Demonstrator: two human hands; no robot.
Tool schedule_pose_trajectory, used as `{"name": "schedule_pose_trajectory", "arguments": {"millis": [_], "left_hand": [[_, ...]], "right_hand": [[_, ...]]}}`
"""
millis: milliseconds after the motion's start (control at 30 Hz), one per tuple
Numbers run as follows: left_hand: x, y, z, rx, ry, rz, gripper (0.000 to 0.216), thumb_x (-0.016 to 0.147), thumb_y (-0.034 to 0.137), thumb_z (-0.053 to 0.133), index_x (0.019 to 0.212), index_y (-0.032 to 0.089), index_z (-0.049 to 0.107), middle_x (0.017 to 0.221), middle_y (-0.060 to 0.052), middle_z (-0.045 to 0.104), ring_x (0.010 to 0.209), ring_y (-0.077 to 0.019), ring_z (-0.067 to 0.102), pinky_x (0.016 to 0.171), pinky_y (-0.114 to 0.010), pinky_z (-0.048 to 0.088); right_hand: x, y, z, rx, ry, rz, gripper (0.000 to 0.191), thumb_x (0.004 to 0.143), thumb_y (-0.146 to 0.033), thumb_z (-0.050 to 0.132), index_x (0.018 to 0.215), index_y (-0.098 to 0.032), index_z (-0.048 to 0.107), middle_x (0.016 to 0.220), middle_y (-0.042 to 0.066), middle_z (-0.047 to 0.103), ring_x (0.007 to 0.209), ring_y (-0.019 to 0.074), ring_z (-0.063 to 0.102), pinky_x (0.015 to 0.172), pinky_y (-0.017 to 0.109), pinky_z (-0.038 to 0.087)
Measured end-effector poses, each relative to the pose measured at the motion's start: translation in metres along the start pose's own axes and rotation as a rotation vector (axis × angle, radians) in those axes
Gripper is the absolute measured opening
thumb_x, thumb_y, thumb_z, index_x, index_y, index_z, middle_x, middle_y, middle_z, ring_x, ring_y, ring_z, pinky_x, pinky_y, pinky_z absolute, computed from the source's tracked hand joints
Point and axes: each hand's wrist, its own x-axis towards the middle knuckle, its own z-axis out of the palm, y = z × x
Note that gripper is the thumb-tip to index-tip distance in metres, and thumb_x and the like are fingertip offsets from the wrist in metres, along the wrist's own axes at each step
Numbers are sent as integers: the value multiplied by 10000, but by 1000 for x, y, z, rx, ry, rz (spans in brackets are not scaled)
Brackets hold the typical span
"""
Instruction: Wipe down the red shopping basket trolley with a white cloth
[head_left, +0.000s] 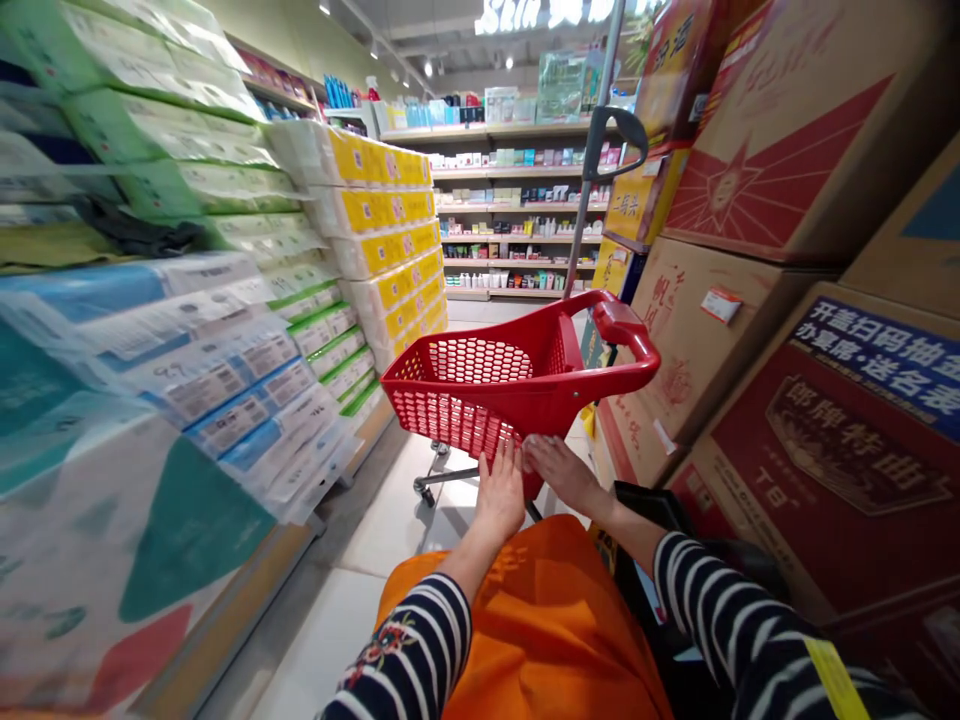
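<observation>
A red plastic shopping cart (555, 395) with a perforated basket stands crosswise in the aisle before me, its handle toward the right. My left hand (502, 490) rests with straight fingers at the near lower side of the basket. Right beside it, my right hand (561, 468) lies with extended fingers near the same lower side. Both palms face away from me, and neither hand shows anything grasped. Whether the fingers press on the cart or only meet its edge, I cannot tell. Inside the visible part of the basket, no goods show.
Stacked tissue packs (386, 210) and blue-white packages (225, 370) line the left. Cardboard cartons (750, 150) rise close on the right. A metal pole with a grey handle (619, 145) stands behind the cart. Shelves of small products (517, 205) cross the back.
</observation>
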Motion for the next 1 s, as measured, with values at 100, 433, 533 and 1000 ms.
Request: {"name": "schedule_pose_trajectory", "arguments": {"millis": [100, 433, 533, 1000], "left_hand": [[-4, -13, 3, 21, -9, -27, 664, 761, 186, 379, 1392, 60, 213, 1484, -143, 174, 1372, -254, 118, 1093, -523, 125], [9, -52, -7, 93, 46, -229, 652, 773, 170, 362, 1398, 72, 205, 1490, -137, 153, 1374, -254, 102, 1089, -525, 139], [3, -55, 3, 120, 38, -195, 652, 775, 179, 367, 1400, 84, 208, 1489, -132, 166, 1371, -257, 119, 1086, -527, 155], [13, -107, -7, 113, 0, -373, 667, 765, 162, 361, 1402, 74, 185, 1497, -122, 119, 1376, -250, 93, 1084, -539, 131]], "right_hand": [[3, -13, 18, 61, -24, -50, 366, 848, -46, 379, 1162, -100, 558, 1206, 113, 580, 1194, 225, 463, 959, 411, 398], [87, 6, 15, 53, 65, 38, 457, 871, -40, 354, 1313, -137, 420, 1383, 90, 405, 1334, 246, 238, 1063, 469, 270], [69, -11, 41, 76, 15, -10, 429, 855, -44, 388, 1271, -115, 466, 1333, 108, 466, 1298, 245, 317, 1039, 451, 319], [158, -11, 34, 108, 166, -24, 407, 906, -102, 353, 1303, -132, 434, 1363, 90, 433, 1327, 244, 257, 1085, 453, 260]]}}
